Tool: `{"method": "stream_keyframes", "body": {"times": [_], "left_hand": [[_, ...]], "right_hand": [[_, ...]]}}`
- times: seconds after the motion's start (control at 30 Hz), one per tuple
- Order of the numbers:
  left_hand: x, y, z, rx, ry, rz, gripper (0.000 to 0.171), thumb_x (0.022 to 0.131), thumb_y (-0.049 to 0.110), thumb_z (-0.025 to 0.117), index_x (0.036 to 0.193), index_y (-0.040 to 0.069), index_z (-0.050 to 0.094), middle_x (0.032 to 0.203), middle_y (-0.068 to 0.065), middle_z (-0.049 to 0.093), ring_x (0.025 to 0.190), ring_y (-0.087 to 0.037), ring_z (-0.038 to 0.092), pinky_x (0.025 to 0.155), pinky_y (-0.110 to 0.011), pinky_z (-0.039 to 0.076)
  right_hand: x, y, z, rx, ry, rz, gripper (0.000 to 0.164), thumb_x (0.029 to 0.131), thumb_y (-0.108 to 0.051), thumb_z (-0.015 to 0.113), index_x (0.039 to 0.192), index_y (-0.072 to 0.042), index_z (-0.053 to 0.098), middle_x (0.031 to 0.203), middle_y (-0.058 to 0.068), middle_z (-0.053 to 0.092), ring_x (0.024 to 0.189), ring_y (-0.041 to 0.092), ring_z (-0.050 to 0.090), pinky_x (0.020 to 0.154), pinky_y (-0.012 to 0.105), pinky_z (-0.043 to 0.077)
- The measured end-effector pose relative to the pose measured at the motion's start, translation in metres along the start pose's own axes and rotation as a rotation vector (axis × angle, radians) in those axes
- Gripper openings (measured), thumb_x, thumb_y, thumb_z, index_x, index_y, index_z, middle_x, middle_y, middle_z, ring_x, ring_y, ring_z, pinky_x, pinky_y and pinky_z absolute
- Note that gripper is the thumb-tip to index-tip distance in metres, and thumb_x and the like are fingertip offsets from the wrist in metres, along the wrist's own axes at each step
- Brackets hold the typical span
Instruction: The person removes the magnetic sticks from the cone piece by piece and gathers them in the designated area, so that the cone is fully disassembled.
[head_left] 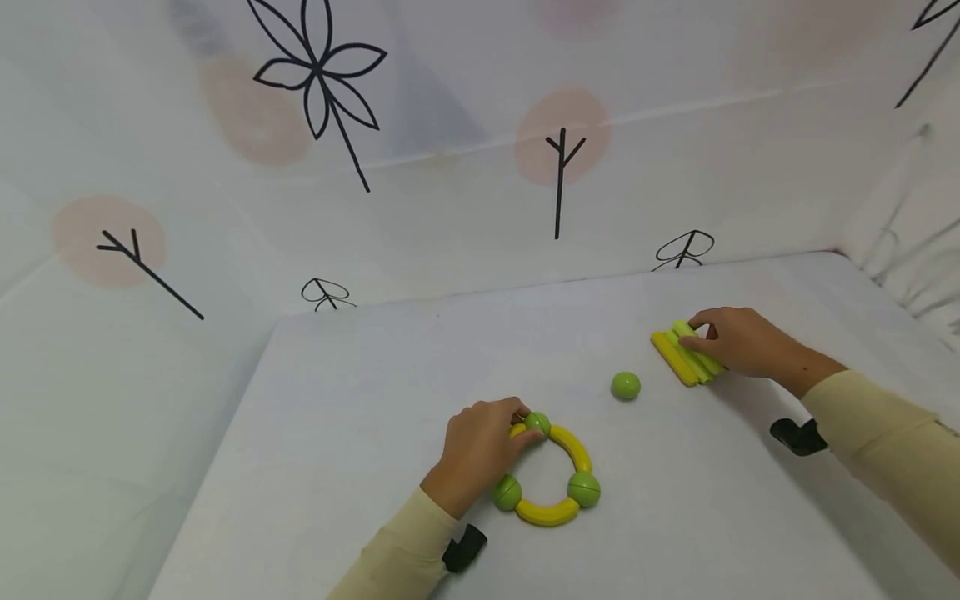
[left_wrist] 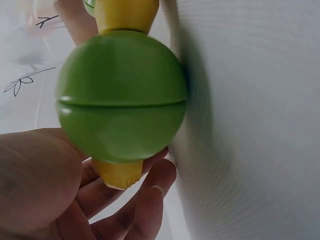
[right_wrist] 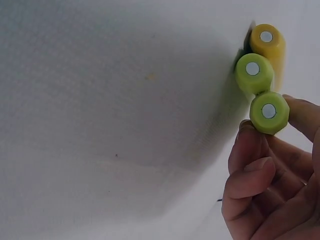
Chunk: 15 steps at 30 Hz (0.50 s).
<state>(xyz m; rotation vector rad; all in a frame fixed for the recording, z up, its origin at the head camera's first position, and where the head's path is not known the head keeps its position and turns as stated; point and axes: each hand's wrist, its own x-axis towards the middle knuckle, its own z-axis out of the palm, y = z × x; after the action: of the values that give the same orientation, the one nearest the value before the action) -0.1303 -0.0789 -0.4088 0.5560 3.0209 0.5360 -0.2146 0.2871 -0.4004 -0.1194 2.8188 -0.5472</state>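
Green, glossy balls (head_left: 584,489) join curved yellow rods (head_left: 549,513).

The ring (head_left: 547,514) is alternating glossy yellow curved pieces (head_left: 573,447) with green balls (head_left: 583,489), a thin dark line crossing the balls. The loose ball (head_left: 626,385) is shining a brighter green. The yellow stick (head_left: 672,358) is wearing a golden shade, while the lime sticks (right_wrist: 245,81) are showing a yellowish green, and all their visible ends are bearing round white dots (right_wrist: 252,68). The sleeves (head_left: 408,550) are showing pale cream, the wrist pieces (head_left: 467,547) black. The tabletop (head_left: 360,417) is looking plain white. The white cloth (head_left: 450,242) is carrying peach circles (head_left: 528,125), a faint grey-blue triangle (head_left: 435,96) and black line drawings of twigs (head_left: 559,183), leafy flowers (head_left: 318,69) and looped sprigs (head_left: 686,248).
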Motion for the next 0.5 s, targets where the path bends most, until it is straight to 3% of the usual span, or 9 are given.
{"method": "stream_keyframes", "body": {"times": [0.5], "left_hand": [[0.0008,0.0008,-0.0007,-0.004,0.002,-0.007,0.033,0.083,0.045,0.078,0.103,0.020,0.075,0.091,0.010,0.075,0.065,-0.002,0.055,0.054,-0.019,0.039]], "right_hand": [[0.0002,0.0051,0.0049,-0.009,-0.033,0.010,0.057,0.102,-0.035,0.053,0.133,0.013,0.051,0.096,0.023,0.062,0.078,0.025,0.055,0.062,0.031,0.048]]}}
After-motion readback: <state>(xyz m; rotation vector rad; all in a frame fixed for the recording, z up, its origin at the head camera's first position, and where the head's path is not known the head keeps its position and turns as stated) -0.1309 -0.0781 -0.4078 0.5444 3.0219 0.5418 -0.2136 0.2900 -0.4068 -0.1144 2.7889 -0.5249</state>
